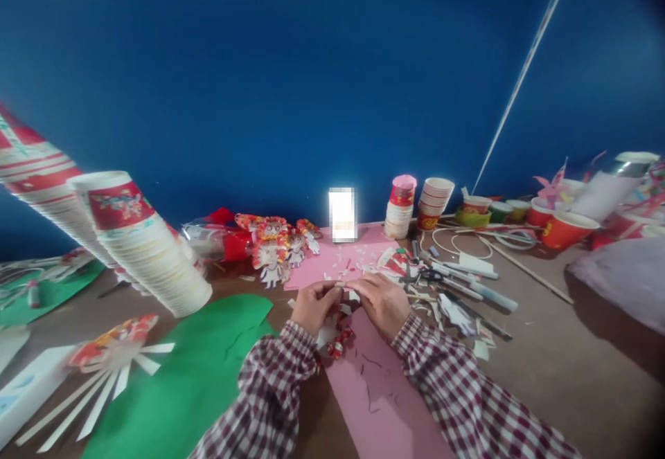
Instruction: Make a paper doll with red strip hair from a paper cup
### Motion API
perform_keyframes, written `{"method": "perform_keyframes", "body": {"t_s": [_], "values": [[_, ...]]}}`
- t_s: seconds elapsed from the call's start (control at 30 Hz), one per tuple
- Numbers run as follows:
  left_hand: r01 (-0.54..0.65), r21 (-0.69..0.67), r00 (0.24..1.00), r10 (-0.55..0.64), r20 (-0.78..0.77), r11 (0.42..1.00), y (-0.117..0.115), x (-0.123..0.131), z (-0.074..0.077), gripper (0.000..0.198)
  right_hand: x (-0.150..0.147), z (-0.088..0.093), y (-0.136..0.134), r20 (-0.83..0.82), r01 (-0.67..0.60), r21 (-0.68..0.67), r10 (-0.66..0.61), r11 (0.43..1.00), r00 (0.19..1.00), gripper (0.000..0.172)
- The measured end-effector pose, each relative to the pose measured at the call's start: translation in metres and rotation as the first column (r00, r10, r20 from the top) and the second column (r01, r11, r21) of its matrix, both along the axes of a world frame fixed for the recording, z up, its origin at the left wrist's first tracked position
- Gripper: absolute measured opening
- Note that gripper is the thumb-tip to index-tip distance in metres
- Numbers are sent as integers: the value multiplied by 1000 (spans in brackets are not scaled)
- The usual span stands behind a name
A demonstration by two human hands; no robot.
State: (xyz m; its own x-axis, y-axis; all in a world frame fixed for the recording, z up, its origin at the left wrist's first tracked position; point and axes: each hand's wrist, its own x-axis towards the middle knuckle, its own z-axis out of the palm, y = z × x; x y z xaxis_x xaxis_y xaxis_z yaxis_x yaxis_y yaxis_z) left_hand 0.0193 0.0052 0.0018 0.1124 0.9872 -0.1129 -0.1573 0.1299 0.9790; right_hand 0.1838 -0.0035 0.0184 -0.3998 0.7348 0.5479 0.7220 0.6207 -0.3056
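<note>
In the middle of the table, my left hand [316, 307] and my right hand [383, 301] meet with fingers bent and closed. Between their fingertips is a small pale piece of paper [339, 284], mostly hidden by the fingers. Below the hands lies a pink paper sheet [384, 397] with dark pen marks. Red and white paper cutouts [339, 343] sit at its left edge, near my left wrist. Behind the hands, another pink sheet [332, 258] carries white paper scraps. Small paper figures with red headpieces [273, 258] stand at its left.
Leaning stacks of paper cups [150, 251] rise at the left beside green paper [181, 362]. A cut cup with splayed strips [114, 355] lies nearby. Pens [460, 275] cover the right middle. Two cup stacks [400, 210] and a bright blurred-out rectangle [341, 213] stand near the blue wall [312, 85].
</note>
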Motion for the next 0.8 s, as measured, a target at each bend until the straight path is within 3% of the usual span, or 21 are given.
{"method": "perform_keyframes", "body": {"t_s": [0.13,0.33,0.8], "values": [[-12,-35,1000,12,4,999,0,-1,-2,33,-1,3,-2,-5,10,-12,-10,1000,1000,25],[16,23,1000,-15,-11,1000,-7,6,4,32,-4,8,-6,-29,13,-48,-14,999,999,23],[-55,10,998,56,-40,998,-9,11,1,27,-7,-3,-4,-153,14,13,-12,1000,988,21]]}}
